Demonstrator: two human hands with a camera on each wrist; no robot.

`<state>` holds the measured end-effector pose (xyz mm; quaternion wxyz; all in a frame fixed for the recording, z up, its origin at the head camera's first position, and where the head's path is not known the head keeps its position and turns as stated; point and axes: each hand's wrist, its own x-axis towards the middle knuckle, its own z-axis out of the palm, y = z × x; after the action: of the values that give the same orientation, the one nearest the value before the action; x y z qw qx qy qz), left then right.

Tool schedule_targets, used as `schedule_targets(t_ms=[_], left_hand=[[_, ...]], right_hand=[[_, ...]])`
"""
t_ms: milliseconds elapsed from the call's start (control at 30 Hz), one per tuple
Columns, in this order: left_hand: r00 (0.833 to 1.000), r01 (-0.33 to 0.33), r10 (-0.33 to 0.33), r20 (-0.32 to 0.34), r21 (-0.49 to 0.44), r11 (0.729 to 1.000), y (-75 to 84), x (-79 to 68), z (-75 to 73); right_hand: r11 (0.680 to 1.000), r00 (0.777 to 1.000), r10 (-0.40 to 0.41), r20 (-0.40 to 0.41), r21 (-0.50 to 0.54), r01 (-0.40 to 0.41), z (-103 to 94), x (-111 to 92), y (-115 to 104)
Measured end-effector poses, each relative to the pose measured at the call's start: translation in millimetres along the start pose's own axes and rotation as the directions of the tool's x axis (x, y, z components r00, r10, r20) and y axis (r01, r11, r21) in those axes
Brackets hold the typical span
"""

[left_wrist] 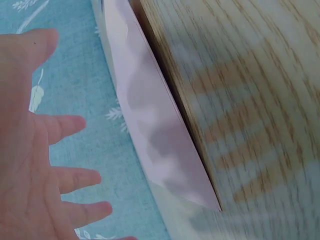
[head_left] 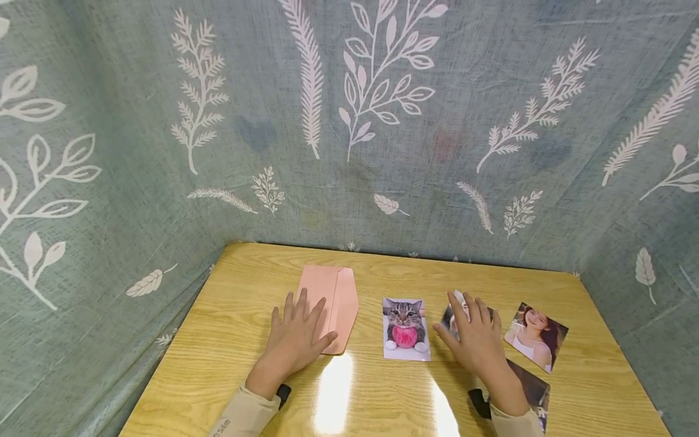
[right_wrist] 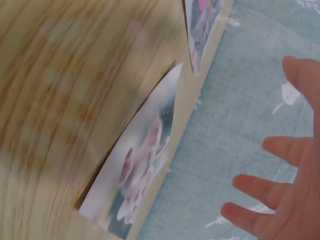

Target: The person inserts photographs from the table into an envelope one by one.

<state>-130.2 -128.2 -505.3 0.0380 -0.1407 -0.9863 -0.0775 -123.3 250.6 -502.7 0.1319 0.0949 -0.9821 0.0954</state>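
A pink envelope [head_left: 345, 303] with its flap on the right lies on the left half of the table. Over its lower left part my left hand [head_left: 295, 334] is spread; the left wrist view shows a gap between its straight fingers and the envelope [left_wrist: 150, 110]. Near the middle lies a photo of a cat with a pink round thing [head_left: 404, 328]. My right hand [head_left: 475, 334] hovers with spread fingers above another photo [head_left: 449, 318], partly hidden in the head view. In the right wrist view that photo [right_wrist: 140, 165] shows a blurred pale animal or figure.
To the right lies a photo of a person in a white top [head_left: 537, 337]. A dark photo [head_left: 532, 388] is partly hidden beneath my right forearm. The wooden table [head_left: 229, 303] reflects bright light near its front. A grey-green leaf-patterned cloth [head_left: 327, 182] surrounds the table's back and sides.
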Motion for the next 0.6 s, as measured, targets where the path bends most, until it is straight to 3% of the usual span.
schedule_targets(t_ms=[133,367,600], left_hand=[[1.0,0.0,0.001,0.025,-0.029,1.0,-1.4,0.1,0.2],[0.999,0.022,-0.02,0.035,-0.06,0.998,-4.6,0.9,2.8],[0.995,0.059,-0.051,0.089,-0.095,0.994,-5.8,0.0,5.6]], right_hand=[[0.997,1.0,-0.008,-0.016,0.073,0.01,2.3,2.6,-0.6],[0.967,0.999,-0.011,0.036,0.256,0.001,4.8,9.3,-3.2],[0.945,0.998,-0.013,0.065,0.328,-0.009,14.4,17.9,-5.4]])
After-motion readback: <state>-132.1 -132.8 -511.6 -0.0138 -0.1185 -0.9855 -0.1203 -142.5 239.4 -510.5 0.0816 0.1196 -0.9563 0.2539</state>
